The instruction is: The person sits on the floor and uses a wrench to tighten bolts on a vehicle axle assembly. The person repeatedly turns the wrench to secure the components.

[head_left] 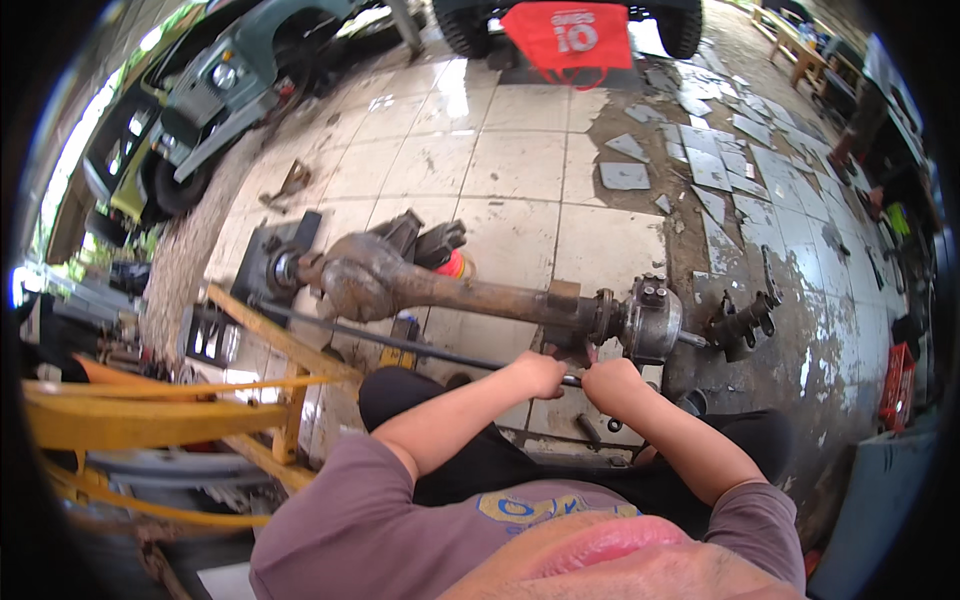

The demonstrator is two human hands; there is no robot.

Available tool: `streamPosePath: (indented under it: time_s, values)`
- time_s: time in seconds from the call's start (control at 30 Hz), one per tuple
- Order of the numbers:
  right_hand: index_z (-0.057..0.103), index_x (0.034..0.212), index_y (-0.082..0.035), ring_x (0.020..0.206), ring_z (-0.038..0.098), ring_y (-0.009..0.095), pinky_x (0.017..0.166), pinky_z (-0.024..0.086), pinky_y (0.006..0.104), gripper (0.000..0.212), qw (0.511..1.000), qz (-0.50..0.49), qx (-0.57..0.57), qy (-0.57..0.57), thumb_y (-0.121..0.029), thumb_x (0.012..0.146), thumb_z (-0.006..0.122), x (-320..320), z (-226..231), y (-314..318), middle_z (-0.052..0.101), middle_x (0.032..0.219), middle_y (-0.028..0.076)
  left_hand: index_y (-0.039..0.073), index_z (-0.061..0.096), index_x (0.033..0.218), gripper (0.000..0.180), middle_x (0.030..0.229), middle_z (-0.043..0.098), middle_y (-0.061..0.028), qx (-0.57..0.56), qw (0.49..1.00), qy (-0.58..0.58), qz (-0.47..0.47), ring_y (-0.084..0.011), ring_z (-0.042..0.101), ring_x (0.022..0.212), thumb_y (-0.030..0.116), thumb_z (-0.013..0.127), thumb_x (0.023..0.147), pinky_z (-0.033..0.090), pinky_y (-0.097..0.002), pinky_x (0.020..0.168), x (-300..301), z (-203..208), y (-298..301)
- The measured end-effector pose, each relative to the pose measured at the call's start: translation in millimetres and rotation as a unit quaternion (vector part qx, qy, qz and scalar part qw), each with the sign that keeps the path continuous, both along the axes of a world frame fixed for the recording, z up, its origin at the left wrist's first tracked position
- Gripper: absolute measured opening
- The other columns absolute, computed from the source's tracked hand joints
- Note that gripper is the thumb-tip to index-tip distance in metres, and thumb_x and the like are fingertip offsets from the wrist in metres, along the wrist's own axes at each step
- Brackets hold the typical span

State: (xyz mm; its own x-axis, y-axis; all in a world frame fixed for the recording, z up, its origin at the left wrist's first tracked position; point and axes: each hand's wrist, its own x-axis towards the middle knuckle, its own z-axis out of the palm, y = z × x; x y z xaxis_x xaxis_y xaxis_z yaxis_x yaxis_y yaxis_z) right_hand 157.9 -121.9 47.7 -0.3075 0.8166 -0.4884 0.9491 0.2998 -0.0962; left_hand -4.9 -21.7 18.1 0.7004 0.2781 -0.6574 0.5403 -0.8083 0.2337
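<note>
Both my hands are closed around a long dark metal rod (440,353) that slants across the floor in front of my knees. My left hand (541,375) grips it a short way in from the right end. Close beside it, my right hand (610,385) wraps the end part, and its fingers hide the tip. Just beyond the rod lies a rusty vehicle axle housing (470,293) with a round bulge toward its left. At its right end sits a grey metal hub (652,318) with a shaft sticking out, next to my right hand.
A small dark cylinder (588,430) lies near my legs. Yellow beams (150,420) stand at the left. A dark metal part (745,325) rests right of the hub. Broken tiles (705,165) litter the far right, with a red crate (897,385) nearer. Vehicles (215,95) stand behind.
</note>
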Motion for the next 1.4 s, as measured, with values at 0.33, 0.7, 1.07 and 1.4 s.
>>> streamPosePath:
  time_s: [0.33,0.7,1.07,1.4]
  values:
    - [0.077,0.087,-0.009,0.081,0.076,0.028,0.067,0.060,0.0395,0.010,0.999,-0.039,-0.005,-0.020,-0.012,0.083,0.068,-1.1,-13.3,1.8,0.076,0.088,0.011,0.006,0.066,0.116,0.045,0.106,0.075,-0.0155,-0.005,1.000,0.008,-0.006,-0.0318,0.072,0.102,0.042,0.067,0.090,0.057,-0.0465,0.088,1.9,1.5,-3.9]
    - [0.077,0.087,-0.008,0.083,0.076,0.029,0.068,0.059,0.0401,0.011,0.999,-0.005,-0.014,-0.030,-0.012,0.084,0.068,-2.3,3.0,1.7,0.076,0.090,0.011,0.006,0.066,0.117,0.044,0.107,0.075,-0.0147,0.003,1.000,0.014,-0.008,-0.0311,0.072,0.103,0.041,0.066,0.091,0.056,-0.0455,0.088,0.6,-3.4,-3.5]
    - [0.079,0.092,-0.010,0.087,0.076,0.028,0.073,0.060,0.0393,0.014,0.996,-0.046,-0.055,-0.058,-0.015,0.086,0.067,-0.7,1.1,1.2,0.077,0.094,0.010,0.007,0.066,0.116,0.044,0.105,0.075,-0.0145,-0.002,1.000,0.011,-0.003,-0.0311,0.072,0.101,0.042,0.066,0.090,0.056,-0.0456,0.088,3.0,2.0,-4.3]
    - [0.079,0.091,-0.010,0.086,0.076,0.027,0.071,0.059,0.0388,0.015,0.997,-0.019,-0.041,-0.055,-0.015,0.087,0.065,-0.8,4.6,0.4,0.077,0.094,0.010,0.005,0.066,0.115,0.043,0.103,0.075,-0.0146,0.007,1.000,0.006,-0.007,-0.0311,0.073,0.100,0.041,0.066,0.090,0.056,-0.0459,0.086,-0.4,-2.8,-5.3]
